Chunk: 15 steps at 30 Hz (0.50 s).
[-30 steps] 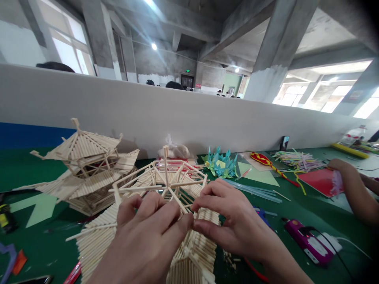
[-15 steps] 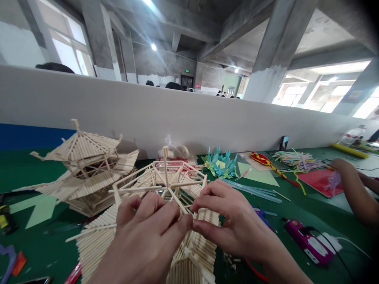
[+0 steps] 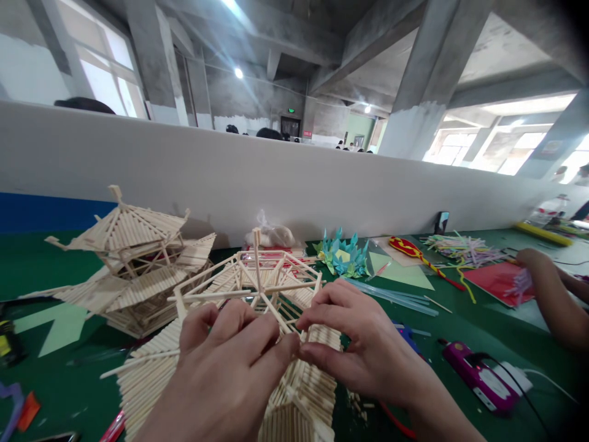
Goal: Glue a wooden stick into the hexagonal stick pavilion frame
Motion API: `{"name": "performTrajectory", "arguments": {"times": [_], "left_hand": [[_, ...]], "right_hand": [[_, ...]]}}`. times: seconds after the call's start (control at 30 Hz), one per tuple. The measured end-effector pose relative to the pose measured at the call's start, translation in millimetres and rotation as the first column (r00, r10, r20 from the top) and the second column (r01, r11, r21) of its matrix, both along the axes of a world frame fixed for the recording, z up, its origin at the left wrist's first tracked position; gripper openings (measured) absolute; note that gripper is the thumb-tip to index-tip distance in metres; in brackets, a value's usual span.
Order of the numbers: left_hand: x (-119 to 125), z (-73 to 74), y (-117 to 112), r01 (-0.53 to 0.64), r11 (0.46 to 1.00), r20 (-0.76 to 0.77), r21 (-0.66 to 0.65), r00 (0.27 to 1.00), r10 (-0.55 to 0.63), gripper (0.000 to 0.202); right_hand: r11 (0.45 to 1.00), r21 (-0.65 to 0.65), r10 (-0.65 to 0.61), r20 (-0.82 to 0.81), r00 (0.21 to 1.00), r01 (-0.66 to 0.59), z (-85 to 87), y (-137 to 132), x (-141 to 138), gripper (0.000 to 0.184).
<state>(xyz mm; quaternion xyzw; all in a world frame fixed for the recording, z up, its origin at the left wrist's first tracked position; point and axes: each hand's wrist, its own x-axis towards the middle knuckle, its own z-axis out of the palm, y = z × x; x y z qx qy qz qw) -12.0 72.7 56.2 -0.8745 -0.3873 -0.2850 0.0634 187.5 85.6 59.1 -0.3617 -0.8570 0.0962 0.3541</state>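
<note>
A pavilion model of thin wooden sticks (image 3: 304, 423) stands in front of me, with slatted lower roofs and an open frame above. From the frame's centre rises an upright post (image 3: 257, 261), and bare sticks spread from its foot. My left hand (image 3: 230, 362) curls over the near side of the frame, its fingers closed and their tips mostly hidden. My right hand (image 3: 347, 341) pinches at the frame's near right joint, thumb and forefinger close to the left fingertips. Both hands seem to grip the roof frame's stick there. A finished-looking stick pagoda (image 3: 138, 264) stands behind to the left.
A blue-green folded paper flower (image 3: 343, 253) lies beyond my right hand, near clear blue glue sticks (image 3: 396, 296). Farther right are a purple power box (image 3: 481, 374) with cables and a co-worker's hand (image 3: 536, 267) over red paper. A white partition (image 3: 276, 178) borders the table's back.
My hands and the stick model stay almost in place. At the right, the co-worker's hand has shifted very slightly.
</note>
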Motion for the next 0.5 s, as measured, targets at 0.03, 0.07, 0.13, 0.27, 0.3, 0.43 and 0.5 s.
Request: {"name": "performTrajectory", "arguments": {"times": [0.03, 0.07, 0.13, 0.27, 0.3, 0.43, 0.5], "left_hand": [[0.1, 0.0, 0.1, 0.000, 1.000, -0.001, -0.003, 1.000, 0.000, 0.023], [0.1, 0.0, 0.2, -0.001, 1.000, -0.001, -0.008, 1.000, 0.001, 0.023], [0.3, 0.3, 0.2, -0.005, 1.000, 0.007, -0.018, 1.000, 0.005, 0.023], [1.8, 2.2, -0.3, -0.007, 1.000, 0.024, -0.029, 1.000, 0.008, 0.023], [2.4, 2.8, -0.5, -0.008, 0.999, 0.028, -0.035, 1.000, 0.009, 0.023], [3.7, 4.3, -1.3, -0.011, 0.999, 0.043, -0.047, 0.999, 0.013, 0.021], [3.2, 3.9, -1.7, -0.014, 0.999, 0.035, -0.047, 0.999, 0.016, 0.021]], "right_hand": [[1.000, 0.008, 0.002, 0.000, 1.000, -0.002, -0.5, 0.8, 0.5, 0.014], [1.000, 0.015, 0.004, 0.001, 1.000, -0.004, -1.1, 1.5, 1.1, 0.014], [1.000, 0.025, 0.006, 0.001, 1.000, -0.006, -2.4, 2.5, 1.8, 0.015], [0.999, 0.032, 0.003, -0.006, 1.000, -0.003, -3.9, 2.6, 2.0, 0.014], [0.999, 0.033, 0.003, -0.007, 1.000, -0.003, -4.0, 2.6, 1.9, 0.014], [0.999, 0.034, 0.007, -0.011, 1.000, -0.007, -3.1, 3.7, 2.1, 0.015], [1.000, 0.031, 0.007, -0.014, 1.000, -0.007, -2.7, 4.4, 2.5, 0.015]]}}
